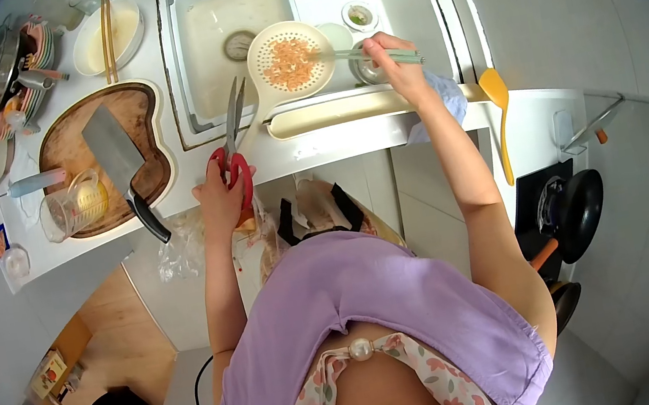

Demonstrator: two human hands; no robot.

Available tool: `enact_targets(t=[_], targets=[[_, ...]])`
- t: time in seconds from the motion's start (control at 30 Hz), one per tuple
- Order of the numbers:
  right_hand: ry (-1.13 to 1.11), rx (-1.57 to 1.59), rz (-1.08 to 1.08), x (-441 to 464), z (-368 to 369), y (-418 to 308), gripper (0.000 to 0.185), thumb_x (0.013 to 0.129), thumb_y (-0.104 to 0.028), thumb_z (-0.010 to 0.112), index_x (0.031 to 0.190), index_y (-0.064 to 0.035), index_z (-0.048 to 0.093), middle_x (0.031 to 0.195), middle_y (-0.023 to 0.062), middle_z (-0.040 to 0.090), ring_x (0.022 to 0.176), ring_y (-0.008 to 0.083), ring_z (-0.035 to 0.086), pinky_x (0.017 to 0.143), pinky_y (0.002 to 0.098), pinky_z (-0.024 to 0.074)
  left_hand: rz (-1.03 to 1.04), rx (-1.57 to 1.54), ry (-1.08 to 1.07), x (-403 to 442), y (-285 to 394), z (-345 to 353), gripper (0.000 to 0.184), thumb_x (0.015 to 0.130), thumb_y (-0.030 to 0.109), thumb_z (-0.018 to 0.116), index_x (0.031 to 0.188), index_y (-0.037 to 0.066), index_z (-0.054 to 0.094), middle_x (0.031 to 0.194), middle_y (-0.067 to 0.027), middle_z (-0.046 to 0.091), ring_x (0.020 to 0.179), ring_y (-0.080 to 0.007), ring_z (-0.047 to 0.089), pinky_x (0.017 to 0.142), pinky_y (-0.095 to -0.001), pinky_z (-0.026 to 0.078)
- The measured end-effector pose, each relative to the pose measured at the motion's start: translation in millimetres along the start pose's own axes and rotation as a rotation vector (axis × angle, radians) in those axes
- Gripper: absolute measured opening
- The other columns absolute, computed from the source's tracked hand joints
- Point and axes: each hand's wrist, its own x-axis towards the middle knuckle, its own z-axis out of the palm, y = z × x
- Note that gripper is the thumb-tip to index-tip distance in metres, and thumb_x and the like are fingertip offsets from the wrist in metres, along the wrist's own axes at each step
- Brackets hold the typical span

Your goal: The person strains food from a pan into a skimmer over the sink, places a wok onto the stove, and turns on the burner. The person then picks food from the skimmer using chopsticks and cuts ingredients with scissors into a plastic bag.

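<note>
My left hand [220, 201] is closed around the red handles of a pair of scissors [233, 115], whose blades point away from me, slightly apart. In my right hand [400, 68] are pale green chopsticks [355, 53], their tips at the small orange-pink pieces [288, 61] in a cream strainer [267, 94]. These pieces look like dried shrimp, though I cannot tell for certain. The strainer sits over the divider of the white double sink [429, 5], and its handle runs down toward the scissors.
A cleaver [113, 145] lies across the wooden cutting board [59, 131], beside a clear measuring cup [57, 217]. Wooden chopsticks [108, 33] rest on a white bowl [137, 41]. A yellow spatula [502, 117] lies right of the sink; a black pan [584, 215] sits beyond it.
</note>
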Motion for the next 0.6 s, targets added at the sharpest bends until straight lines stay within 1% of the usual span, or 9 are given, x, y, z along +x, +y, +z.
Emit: enact_targets(t=[0.07,0.27,0.37,0.47,0.6], targets=[[0.034,0.036,-0.008,-0.4,-1.4,0.0,0.028,0.088,-0.026,0.056,0.077,-0.0013,0.061,0.065,0.0059,0.056,0.061,0.0133,0.05,0.058,0.0257,0.0408,-0.031,0.018,-0.018,-1.2,3.6,-2.5,0.04,0.079,0.029,0.068,0.107,0.005,0.053,0.073,-0.0068,0.059,0.068,-0.0189,0.047,0.076,-0.0302,0.033],[0.026,0.004,-0.024,1.5,-0.5,-2.0,0.028,0.088,-0.026,0.056,0.078,-0.0013,0.062,0.065,0.0057,0.056,0.062,0.0125,0.05,0.06,0.0251,0.0411,-0.004,-0.034,-0.011,-0.4,-5.0,1.2,0.04,0.079,0.031,0.067,0.106,0.005,0.053,0.072,-0.0055,0.06,0.071,-0.0186,0.046,0.077,-0.0301,0.031],[-0.033,-0.05,0.032,0.9,-0.6,-5.5,0.027,0.087,-0.027,0.057,0.078,-0.0022,0.063,0.066,0.0057,0.057,0.062,0.0128,0.051,0.06,0.0254,0.0413,-0.039,0.012,-0.043,-0.9,2.6,-2.9,0.041,0.079,0.032,0.067,0.106,0.005,0.053,0.074,-0.0066,0.061,0.071,-0.0194,0.047,0.077,-0.0304,0.031],[-0.029,-0.059,-0.042,0.7,2.4,-0.2,0.025,0.086,-0.027,0.059,0.078,-0.0029,0.063,0.065,0.0055,0.057,0.06,0.0134,0.051,0.058,0.0263,0.0415,0.039,0.021,-0.005,0.7,-6.5,1.6,0.05,0.076,0.037,0.067,0.109,0.004,0.05,0.073,-0.0056,0.058,0.061,-0.0202,0.053,0.074,-0.0327,0.026],[-0.032,-0.08,-0.042,0.4,3.9,0.1,0.025,0.085,-0.027,0.06,0.078,-0.003,0.062,0.062,0.0052,0.056,0.058,0.0141,0.05,0.057,0.0273,0.0416,0.035,0.027,-0.004,0.6,-8.1,2.3,0.05,0.076,0.038,0.067,0.108,0.004,0.051,0.07,-0.0047,0.057,0.06,-0.0199,0.052,0.073,-0.0327,0.026]])
